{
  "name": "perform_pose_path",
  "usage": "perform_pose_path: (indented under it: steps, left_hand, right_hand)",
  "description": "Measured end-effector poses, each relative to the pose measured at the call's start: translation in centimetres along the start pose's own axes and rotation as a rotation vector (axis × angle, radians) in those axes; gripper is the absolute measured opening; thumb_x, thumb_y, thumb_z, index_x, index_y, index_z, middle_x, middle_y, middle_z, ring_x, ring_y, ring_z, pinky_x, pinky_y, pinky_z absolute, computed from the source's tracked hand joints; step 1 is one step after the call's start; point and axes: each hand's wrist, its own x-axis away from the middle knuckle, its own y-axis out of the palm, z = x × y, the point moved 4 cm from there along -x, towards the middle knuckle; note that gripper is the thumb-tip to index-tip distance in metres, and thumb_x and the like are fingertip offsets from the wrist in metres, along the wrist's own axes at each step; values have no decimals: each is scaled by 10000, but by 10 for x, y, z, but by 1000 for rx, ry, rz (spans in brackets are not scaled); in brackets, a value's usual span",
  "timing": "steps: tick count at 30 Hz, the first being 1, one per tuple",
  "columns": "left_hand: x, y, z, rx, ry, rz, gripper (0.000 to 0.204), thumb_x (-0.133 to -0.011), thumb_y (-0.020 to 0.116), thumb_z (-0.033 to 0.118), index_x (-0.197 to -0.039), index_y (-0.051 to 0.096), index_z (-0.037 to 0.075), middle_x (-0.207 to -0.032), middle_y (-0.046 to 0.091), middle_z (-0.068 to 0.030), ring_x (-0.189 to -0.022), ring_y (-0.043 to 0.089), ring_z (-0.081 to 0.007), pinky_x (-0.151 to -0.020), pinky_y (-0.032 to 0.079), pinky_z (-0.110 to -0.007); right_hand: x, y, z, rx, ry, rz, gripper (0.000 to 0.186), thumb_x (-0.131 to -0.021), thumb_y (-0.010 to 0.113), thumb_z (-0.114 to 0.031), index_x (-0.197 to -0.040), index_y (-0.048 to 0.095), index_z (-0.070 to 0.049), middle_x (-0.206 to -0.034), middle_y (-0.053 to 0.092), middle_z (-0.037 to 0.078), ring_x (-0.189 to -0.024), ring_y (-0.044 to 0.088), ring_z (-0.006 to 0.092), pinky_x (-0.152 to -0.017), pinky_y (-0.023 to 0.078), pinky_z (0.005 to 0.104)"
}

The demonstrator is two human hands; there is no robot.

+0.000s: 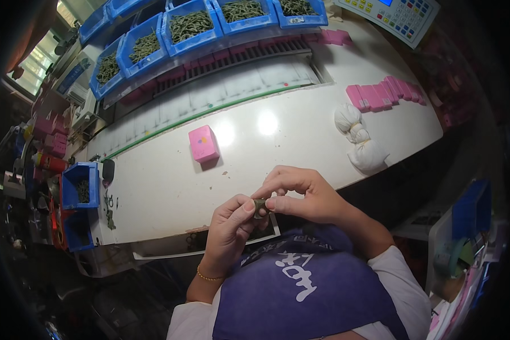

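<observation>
A small dark olive-green piece (pixel 260 207) is pinched between my two hands over the near edge of the white table. My left hand (pixel 230 225) grips it with thumb and fingers closed. My right hand (pixel 300 195) holds its right side between thumb and fingers, with the index finger arched over it. Farther forward, a pink block (pixel 204 143) with small coloured spots sits alone on the white tabletop (pixel 170 192). Beneath my hands, an open white drawer (pixel 273 226) is partly hidden by my hands and purple apron.
Blue bins of green strands (pixel 187 24) line the back above a slatted rack (pixel 232 59). Right are pink blocks (pixel 379 95), a knotted white cloth (pixel 361 152) and a keypad machine (pixel 391 17). Smaller blue bins (pixel 80 184) stand left; another blue bin (pixel 471 205) stands lower right.
</observation>
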Motion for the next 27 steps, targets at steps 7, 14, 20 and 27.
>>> perform_pose_path:
  steps: [7, 14, 20, 27]
  left_hand:
    - [-1, 0, 0, 6, -15, 13, 179, -997, 559, 188, -893, 581, 44, -886, 643, -69, -801, 594, -173, -746, 480, -323]
    - [-2, 0, -1, -35, -18, -5, 172, -995, 572, 203, -898, 583, 62, -879, 636, -56, -766, 578, -159, -704, 448, -302]
    - [-2, 1, 0, -64, -16, 0, 175, -996, 572, 209, -899, 585, 64, -871, 637, -56, -760, 577, -151, -700, 448, -294]
    - [-2, 1, 0, -59, -14, 1, 192, -1004, 558, 219, -910, 589, 54, -887, 653, -85, -748, 577, -145, -690, 451, -292]
  right_hand:
    - [-3, 0, 2, -30, 7, -11, 175, -870, 693, -101, -1035, 743, -73, -930, 635, -2, -798, 532, 69, -741, 436, 237]
    - [-4, 0, 2, -12, -1, -5, 155, -867, 706, -125, -1006, 740, -66, -921, 636, 4, -794, 550, 78, -723, 448, 240]
    - [-4, 1, -1, -6, -21, 8, 152, -865, 716, -150, -990, 739, -66, -926, 645, 14, -801, 570, 89, -708, 462, 248]
    - [-3, 4, -4, -158, 146, 58, 130, -890, 664, -109, -992, 717, -50, -942, 668, 22, -848, 599, 88, -761, 484, 253]
